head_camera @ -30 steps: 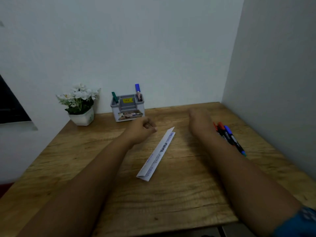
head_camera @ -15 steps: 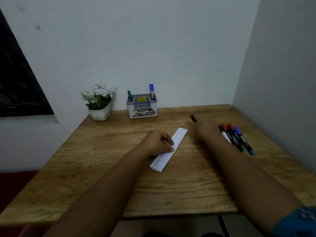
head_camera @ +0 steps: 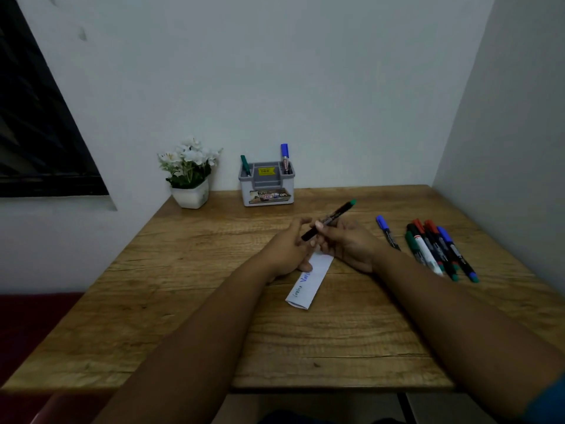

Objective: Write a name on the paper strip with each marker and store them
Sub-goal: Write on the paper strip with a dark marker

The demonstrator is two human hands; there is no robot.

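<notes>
Marker in hand: black barrel with a green end (head_camera: 328,219), held above the table, tilted, green end up and toward the far right, dark end down toward the left hand
Right hand: (head_camera: 348,243) raised over the far end of the paper strip, back of the hand toward the camera, thumb and fingers pinching the marker near mid-barrel
Right forearm: runs from the lower right corner toward the middle of the table, blue sleeve (head_camera: 547,405) at the frame edge
Left hand: (head_camera: 290,246) just left of the right hand, fingers relaxed and loosely spread beside the marker's dark end; whether they touch it cannot be told; the thumb lies at the left edge of the strip
Left forearm: comes in from the bottom edge, angled up and to the right
Paper strip: white, folded (head_camera: 308,283), flat on the table, lying diagonally, its far end under the hands; blue and green writing shows along its near half
Loose markers: a blue-capped marker (head_camera: 387,232) lies alone just right of the right hand; a cluster of markers (head_camera: 440,249) with red, green and blue caps lies further right
Holder: grey organiser (head_camera: 266,186) at the back wall, holding a green marker (head_camera: 245,165) at left and a blue marker (head_camera: 285,157) at right
Table: wooden top (head_camera: 189,301)
Plant: white flowers in a white pot (head_camera: 191,172), left of the holder
</notes>
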